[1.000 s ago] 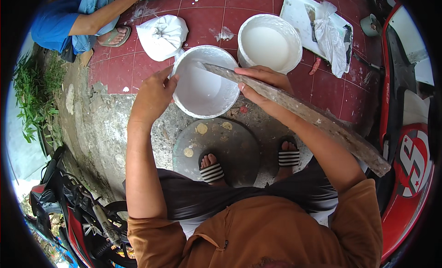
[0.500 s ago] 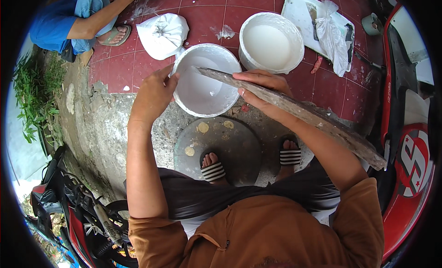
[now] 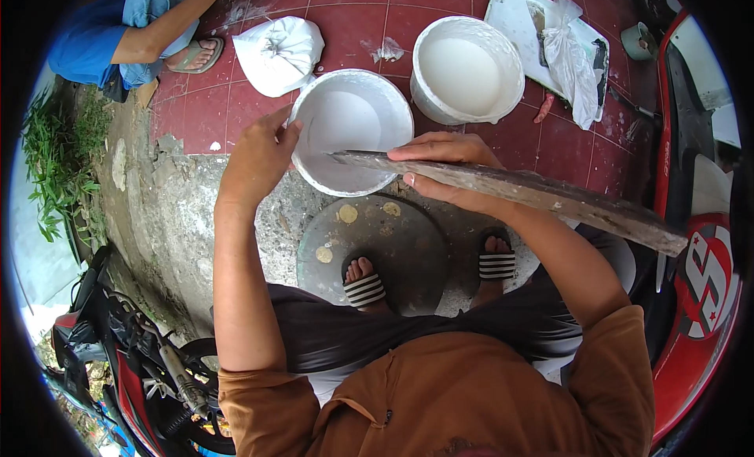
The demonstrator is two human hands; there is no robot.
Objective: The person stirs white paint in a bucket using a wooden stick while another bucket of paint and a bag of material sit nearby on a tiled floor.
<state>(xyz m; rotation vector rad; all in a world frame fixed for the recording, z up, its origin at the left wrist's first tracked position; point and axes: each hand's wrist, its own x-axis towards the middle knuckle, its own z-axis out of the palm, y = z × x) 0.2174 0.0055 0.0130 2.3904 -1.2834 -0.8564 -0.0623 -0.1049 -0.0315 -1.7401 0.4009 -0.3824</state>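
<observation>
Left hand [image 3: 259, 154] gripping rim of near bucket [image 3: 397, 115]; right hand [image 3: 452, 166] closed around wooden stick [image 3: 565, 199]. Two buckets [image 3: 441, 107], one stick, one bulging sack [image 3: 279, 60].

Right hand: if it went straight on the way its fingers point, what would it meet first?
The right hand would probably meet the rim of the nearer white bucket first, though depth is unclear: it may instead pass above the opening toward the left hand.
</observation>
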